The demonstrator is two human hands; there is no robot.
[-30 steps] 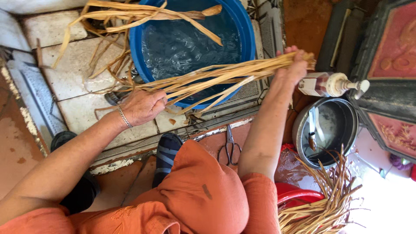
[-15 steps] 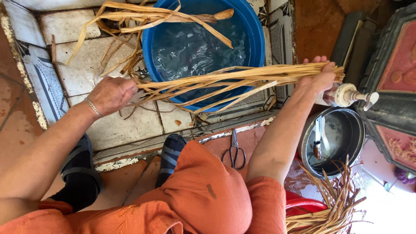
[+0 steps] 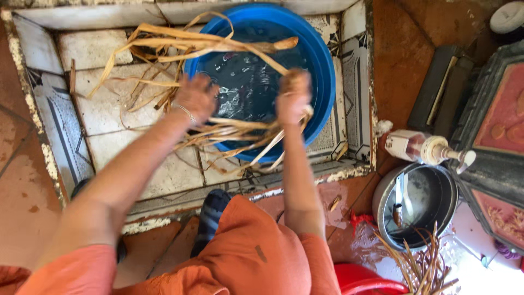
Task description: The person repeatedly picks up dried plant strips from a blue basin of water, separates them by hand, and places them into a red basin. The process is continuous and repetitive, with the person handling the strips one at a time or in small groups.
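Beyond both our hands sits the blue basin [image 3: 322, 65] of water, resting on the tiled floor [image 3: 98, 109] with its near rim just under our wrists. A second sheaf of dry strips [image 3: 180, 41] lies across the basin's far rim, reaching out past our left hand. Off to the side of our right hand stand a dark metal pot [image 3: 417, 205] and a pump bottle [image 3: 423, 148] lying on its side.

Our left hand [image 3: 195, 97] and right hand [image 3: 295, 95] are each closed around the bundle of long straw-coloured strips [image 3: 234, 131], which droops between them over the basin's near rim, loose ends trailing toward us. To do this well, we judge, we should keep both grips firm and near the bundle's ends, so the strips stay gathered and none slip out.

Both hands are blurred, so we cannot tell how tightly the fingers wrap. The red container near our knee is cut off by the frame's edge.
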